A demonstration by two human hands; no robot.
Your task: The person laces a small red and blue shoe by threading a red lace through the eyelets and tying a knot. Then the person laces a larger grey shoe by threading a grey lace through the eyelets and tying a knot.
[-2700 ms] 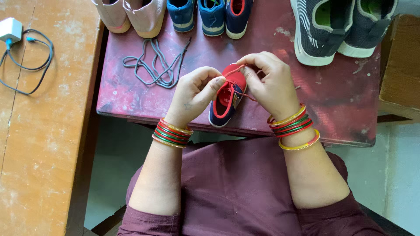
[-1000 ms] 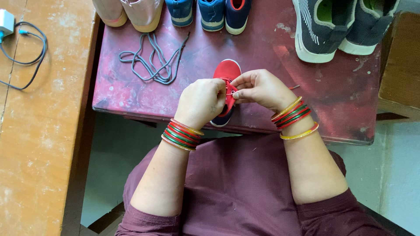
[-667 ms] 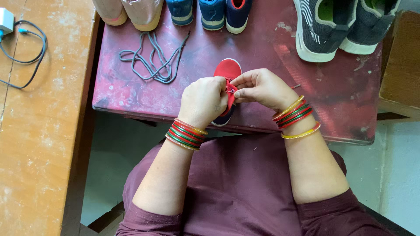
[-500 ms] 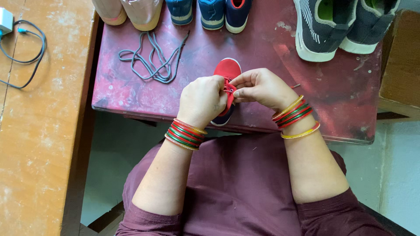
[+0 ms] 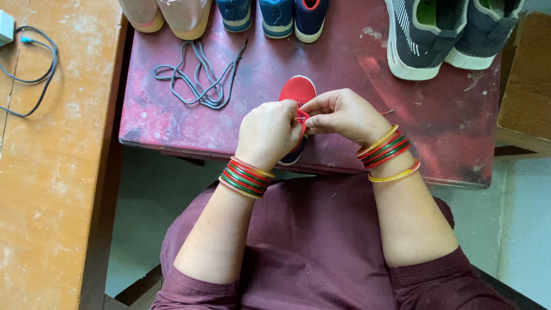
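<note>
A small red and navy shoe [image 5: 297,90] sits near the front edge of a worn red table [image 5: 344,80]. My left hand [image 5: 267,132] is closed over the shoe's middle and hides most of it. My right hand [image 5: 342,113] pinches the red lace at the shoe's top, fingertips meeting those of the left hand. Only the red toe and a bit of navy heel show. Both wrists wear red, green and gold bangles.
A loose grey shoelace [image 5: 198,80] lies on the table's left. Pink shoes [image 5: 172,17], small blue shoes [image 5: 275,17] and large dark sneakers [image 5: 447,31] line the far edge. A wooden bench [image 5: 51,172] with a charger cable [image 5: 31,69] stands to the left.
Both hands have come nearer along the shoe, from its toe to its middle. In the last second they barely moved, still working the lace.
</note>
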